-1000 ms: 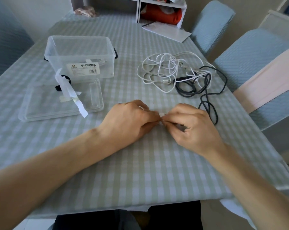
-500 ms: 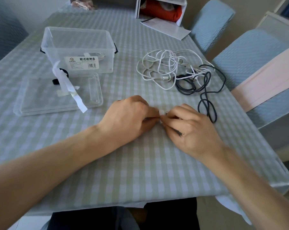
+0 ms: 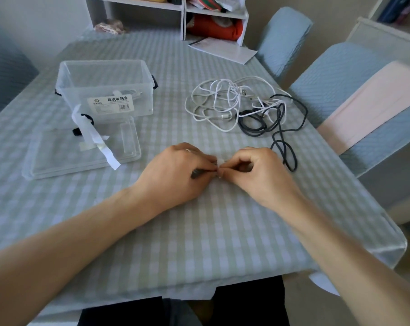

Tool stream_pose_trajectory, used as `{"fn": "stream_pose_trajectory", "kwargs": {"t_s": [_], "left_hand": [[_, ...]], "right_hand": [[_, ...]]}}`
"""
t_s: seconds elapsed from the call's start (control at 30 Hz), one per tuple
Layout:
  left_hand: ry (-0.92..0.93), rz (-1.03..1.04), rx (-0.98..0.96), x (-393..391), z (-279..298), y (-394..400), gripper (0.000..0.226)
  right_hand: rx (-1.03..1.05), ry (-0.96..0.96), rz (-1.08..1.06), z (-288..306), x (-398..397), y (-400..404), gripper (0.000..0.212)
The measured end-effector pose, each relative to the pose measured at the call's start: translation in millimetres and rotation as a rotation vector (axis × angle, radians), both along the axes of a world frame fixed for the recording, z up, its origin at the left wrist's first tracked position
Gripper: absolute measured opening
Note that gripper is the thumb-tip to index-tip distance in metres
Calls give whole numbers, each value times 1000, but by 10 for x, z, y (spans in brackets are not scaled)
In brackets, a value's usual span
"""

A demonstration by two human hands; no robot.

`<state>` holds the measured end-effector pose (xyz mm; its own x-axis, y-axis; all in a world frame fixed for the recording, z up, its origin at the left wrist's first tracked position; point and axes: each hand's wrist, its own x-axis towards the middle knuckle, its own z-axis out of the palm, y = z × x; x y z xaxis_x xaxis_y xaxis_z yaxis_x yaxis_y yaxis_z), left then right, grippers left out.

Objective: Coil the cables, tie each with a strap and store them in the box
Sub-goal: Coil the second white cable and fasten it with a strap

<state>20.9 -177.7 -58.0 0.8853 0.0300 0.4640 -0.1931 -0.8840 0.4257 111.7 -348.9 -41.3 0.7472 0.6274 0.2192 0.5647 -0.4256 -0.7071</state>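
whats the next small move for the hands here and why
Probably pull the white strap snug: both the left hand and right hand pinch it between them, mid-tie. What it wraps is hidden. Afterwards, likely the clear box, lid off.

A glossy checked tablecloth [image 3: 199, 231] is catching light at its corner. The box [image 3: 105, 90] and lid [image 3: 81, 156] are showing clear smooth plastic; the chairs [image 3: 335, 74] are wearing quilted matt cloth.
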Motion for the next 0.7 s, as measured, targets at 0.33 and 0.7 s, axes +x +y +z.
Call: {"fn": "stream_pose_trajectory", "kwargs": {"t_s": [0.33, 0.7], "left_hand": [[175, 37, 4, 59, -3, 116, 44], [-106, 82, -351, -56, 127, 50, 34]], "right_hand": [[69, -71, -26, -88, -57, -29, 20], [190, 98, -96, 20, -78, 135, 9]]}}
